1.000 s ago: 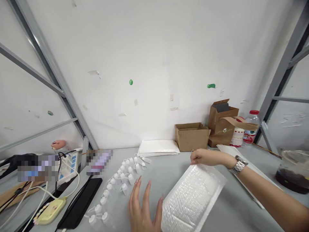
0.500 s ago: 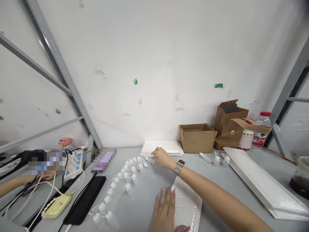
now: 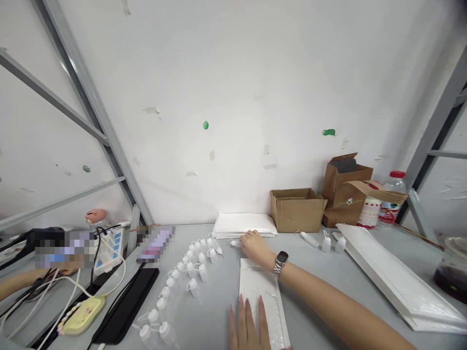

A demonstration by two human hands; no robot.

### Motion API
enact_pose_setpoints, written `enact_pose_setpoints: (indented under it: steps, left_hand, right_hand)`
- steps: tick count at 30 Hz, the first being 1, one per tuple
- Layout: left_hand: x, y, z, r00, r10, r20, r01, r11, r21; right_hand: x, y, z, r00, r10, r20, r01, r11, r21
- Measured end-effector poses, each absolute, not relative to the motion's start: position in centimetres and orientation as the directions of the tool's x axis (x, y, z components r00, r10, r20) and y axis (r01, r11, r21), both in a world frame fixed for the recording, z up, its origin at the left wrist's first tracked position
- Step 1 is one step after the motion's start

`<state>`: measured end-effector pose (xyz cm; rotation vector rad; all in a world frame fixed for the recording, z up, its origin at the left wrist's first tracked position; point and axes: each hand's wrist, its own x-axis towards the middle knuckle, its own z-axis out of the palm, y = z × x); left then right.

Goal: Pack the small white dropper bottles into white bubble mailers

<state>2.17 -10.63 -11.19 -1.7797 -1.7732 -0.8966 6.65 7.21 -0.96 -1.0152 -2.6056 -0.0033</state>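
Observation:
My left hand point(image 3: 250, 324) lies flat, fingers spread, across the near part of a white bubble mailer point(image 3: 257, 277) on the grey table. Just beyond the mailer's far end, my right hand point(image 3: 256, 249), with a watch on its wrist, has its fingers closed on a small white squeeze bottle point(image 3: 234, 242). The bottle lies on its side with its capped end pointing left; the rest of it is hidden by the fingers. Left of both hands stand several small capped bottles point(image 3: 193, 287) in a curved row. A stack of white mailers point(image 3: 244, 223) rests behind my right hand.
Against the wall are an open cardboard box point(image 3: 299, 214) and a brown paper bag point(image 3: 345, 194). A few small bottles point(image 3: 326, 244) sit before the box. More mailers point(image 3: 397, 282) lie at right. At left are a black power bank point(image 3: 127, 306), cables and a co-worker's hand point(image 3: 69, 270).
My right hand has shifted right and nearer, drawing the squeeze bottle along. The mailer under my left hand has slid left and away from me, and that hand has come slightly nearer.

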Motion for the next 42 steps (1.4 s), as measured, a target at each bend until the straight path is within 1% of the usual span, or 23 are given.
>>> enact_pose_setpoints:
  steps: [1,2,4,6,7,8,9,11,12,14,16,19,24,28,30,35,38,42]
  left_hand:
    - [2.0,-10.2,-10.7,-0.055,0.695,0.717,0.99,-0.054,0.128]
    - [1.8,-9.8,-10.4,-0.053,0.705,0.707,0.989,-0.06,0.135]
    - [1.5,-8.9,-9.8,-0.042,0.714,0.699,0.987,-0.08,0.141]
    - [1.5,-8.3,-9.9,-0.057,0.716,0.696,0.983,-0.082,0.165]
    - [1.5,-8.1,-10.0,-0.079,0.719,0.691,0.98,-0.071,0.186]
    - [1.6,-8.0,-10.2,-0.105,0.725,0.681,0.977,-0.054,0.209]
    - [1.8,-7.9,-10.4,-0.13,0.735,0.666,0.973,-0.034,0.229]
    - [2.0,-8.0,-10.6,-0.151,0.767,0.624,0.97,-0.007,0.244]
    - [2.1,-8.1,-10.6,-0.149,0.787,0.599,0.97,-0.002,0.244]
    - [2.2,-8.3,-10.5,-0.134,0.825,0.549,0.97,-0.004,0.242]
    - [2.2,-8.4,-10.1,-0.116,0.853,0.51,0.968,-0.017,0.249]
    - [2.2,-8.5,-9.6,-0.096,0.885,0.456,0.955,-0.046,0.292]
    - [2.0,-8.6,-8.8,-0.117,0.945,0.306,0.91,-0.021,0.413]
    - [1.8,-8.6,-8.5,-0.13,0.965,0.227,0.877,0.005,0.481]
    - [1.7,-8.6,-8.5,-0.14,0.962,0.234,0.864,0.004,0.504]
    - [1.8,-8.5,-9.0,-0.154,0.944,0.29,0.86,-0.016,0.51]
    - [1.8,-8.4,-9.6,-0.169,0.929,0.328,0.878,-0.01,0.479]
    - [2.0,-8.2,-10.5,-0.177,0.88,0.44,0.92,-0.011,0.393]
  right_hand:
    - [7.6,7.1,-1.0,-0.656,0.673,0.343,0.657,0.732,-0.181]
    - [8.6,7.0,-1.1,-0.612,0.699,0.37,0.645,0.712,-0.279]
    - [10.8,6.8,-1.3,-0.507,0.775,0.377,0.554,0.628,-0.547]
    - [12.9,6.4,-1.5,-0.454,0.845,0.284,0.384,0.473,-0.793]
    - [13.9,6.3,-1.6,-0.443,0.868,0.226,0.288,0.376,-0.88]
    - [14.8,6.1,-1.6,-0.433,0.884,0.177,0.188,0.281,-0.941]
    - [15.5,5.9,-1.7,-0.418,0.897,0.141,0.089,0.194,-0.977]
    - [16.3,5.5,-1.8,-0.371,0.923,0.104,-0.07,0.084,-0.994]
    - [16.4,5.4,-1.9,-0.354,0.93,0.102,-0.117,0.064,-0.991]
    - [16.2,5.3,-2.1,-0.341,0.931,0.129,-0.159,0.078,-0.984]
    - [15.6,5.2,-2.5,-0.338,0.924,0.181,-0.145,0.139,-0.98]
    - [14.8,5.1,-3.1,-0.334,0.915,0.226,-0.064,0.217,-0.974]
    - [14.1,4.7,-3.0,-0.268,0.923,0.275,0.019,0.291,-0.957]
    - [13.5,4.5,-2.7,-0.297,0.909,0.292,0.077,0.328,-0.942]
    - [13.3,4.6,-3.0,-0.292,0.914,0.284,0.088,0.321,-0.943]
    - [13.3,5.3,-3.9,-0.274,0.944,0.185,0.064,0.21,-0.976]
    - [13.5,5.5,-3.7,-0.258,0.951,0.168,0.106,0.2,-0.974]
    - [13.6,5.4,-3.1,-0.366,0.923,0.119,0.166,0.19,-0.968]
